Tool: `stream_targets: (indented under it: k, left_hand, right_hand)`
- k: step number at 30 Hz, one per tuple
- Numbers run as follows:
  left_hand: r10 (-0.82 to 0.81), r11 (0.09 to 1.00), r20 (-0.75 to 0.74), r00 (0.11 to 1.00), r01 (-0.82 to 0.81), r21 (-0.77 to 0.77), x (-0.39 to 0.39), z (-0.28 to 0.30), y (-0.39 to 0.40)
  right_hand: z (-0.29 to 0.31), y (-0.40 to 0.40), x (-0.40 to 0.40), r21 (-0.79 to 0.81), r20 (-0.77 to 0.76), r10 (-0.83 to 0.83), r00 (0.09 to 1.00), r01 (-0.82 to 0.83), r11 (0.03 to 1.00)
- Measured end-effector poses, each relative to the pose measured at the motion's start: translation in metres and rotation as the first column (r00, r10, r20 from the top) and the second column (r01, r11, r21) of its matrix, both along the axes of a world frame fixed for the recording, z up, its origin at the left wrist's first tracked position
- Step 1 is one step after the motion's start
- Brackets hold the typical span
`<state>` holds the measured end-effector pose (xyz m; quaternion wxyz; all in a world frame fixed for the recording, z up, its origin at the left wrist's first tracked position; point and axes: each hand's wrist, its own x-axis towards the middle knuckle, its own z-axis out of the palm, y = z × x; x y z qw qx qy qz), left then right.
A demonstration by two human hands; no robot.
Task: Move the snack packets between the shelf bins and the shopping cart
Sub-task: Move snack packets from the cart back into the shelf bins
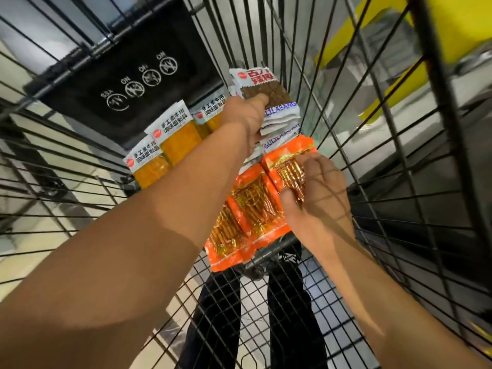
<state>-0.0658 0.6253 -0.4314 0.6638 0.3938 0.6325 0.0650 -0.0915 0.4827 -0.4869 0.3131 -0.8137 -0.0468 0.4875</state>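
Inside the wire shopping cart (372, 129), the left hand (247, 115) grips a fanned stack of white packets (277, 107) printed "GULILABANG". The right hand (316, 193) pinches an orange packet (288, 166) atop more. Yellow-orange packets (170, 139) lie beside them.

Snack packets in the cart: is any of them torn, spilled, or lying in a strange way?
None looks torn or spilled. Only the lowest orange packet sits oddly, its corner hanging past the cart basket's edge.
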Motion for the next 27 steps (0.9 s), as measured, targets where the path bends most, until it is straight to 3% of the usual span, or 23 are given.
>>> stream_targets:
  k: [1, 2, 3, 4, 6, 7, 8, 10, 11, 14, 17, 20, 23, 27]
  left_hand:
    - [0.02, 1.0, 0.005, 1.0, -0.02, -0.015, -0.001, 0.004, -0.001]
    - [0.017, 1.0, 0.019, 1.0, -0.017, -0.01, -0.003, 0.005, -0.002]
    - [-0.004, 1.0, 0.008, 1.0, 0.003, 0.021, -0.009, 0.009, -0.005]
    - [-0.022, 0.999, 0.015, 1.0, 0.021, 0.047, -0.017, 0.014, -0.009]
    - [-0.042, 0.996, 0.064, 0.997, 0.037, 0.078, -0.039, 0.021, -0.019]
    - [-0.069, 0.994, 0.088, 0.994, 0.061, 0.088, -0.052, 0.026, -0.025]
    - [-0.097, 0.992, 0.106, 0.99, 0.088, 0.09, -0.064, 0.031, -0.031]
    - [-0.19, 0.98, 0.14, 0.972, 0.179, 0.093, -0.086, 0.038, -0.042]
    - [-0.245, 0.968, 0.172, 0.954, 0.233, 0.09, -0.095, 0.039, -0.049]
    - [-0.397, 0.918, 0.259, 0.881, 0.383, 0.103, -0.108, 0.047, -0.068]
    - [-0.486, 0.874, 0.209, 0.849, 0.465, 0.14, -0.107, 0.046, -0.074]
    - [-0.4, 0.916, 0.148, 0.904, 0.393, 0.08, -0.098, 0.039, -0.062]
    - [-0.153, 0.988, 0.095, 0.984, 0.15, 0.034, -0.077, 0.025, -0.039]
    - [-0.053, 0.998, 0.048, 0.997, 0.054, -0.025, -0.038, 0.014, -0.005]
  right_hand:
    - [0.007, -0.005, 0.001, 0.008, 0.032, 0.013, 0.999, -0.013, 1.0]
    - [0.022, -0.013, 0.005, 0.048, 0.213, 0.039, 0.976, -0.051, 0.998]
    - [0.038, -0.019, 0.008, 0.101, 0.266, -0.053, 0.962, 0.027, 0.995]
    - [0.048, -0.027, 0.012, 0.244, 0.247, -0.162, 0.955, 0.101, 0.965]
    - [0.087, -0.039, 0.019, 0.444, 0.046, -0.283, 0.958, 0.234, 0.865]
    - [0.099, -0.04, 0.021, 0.501, 0.056, -0.298, 0.953, 0.232, 0.834]
    - [0.101, -0.033, 0.021, 0.49, 0.013, -0.3, 0.954, 0.255, 0.834]
    - [0.108, -0.026, 0.019, 0.381, 0.128, -0.247, 0.96, 0.183, 0.906]
    - [0.105, -0.026, 0.022, 0.344, 0.105, -0.26, 0.96, 0.21, 0.915]
    - [0.101, -0.027, 0.027, 0.279, -0.033, -0.275, 0.961, 0.273, 0.921]
    - [0.095, -0.029, 0.027, 0.297, -0.198, -0.398, 0.896, 0.442, 0.847]
    - [0.089, -0.038, 0.024, 0.328, -0.227, -0.416, 0.881, 0.471, 0.819]
    - [0.081, -0.05, 0.022, 0.276, -0.027, -0.356, 0.934, 0.349, 0.895]
    - [0.083, -0.052, 0.019, 0.253, 0.093, -0.309, 0.946, 0.278, 0.927]
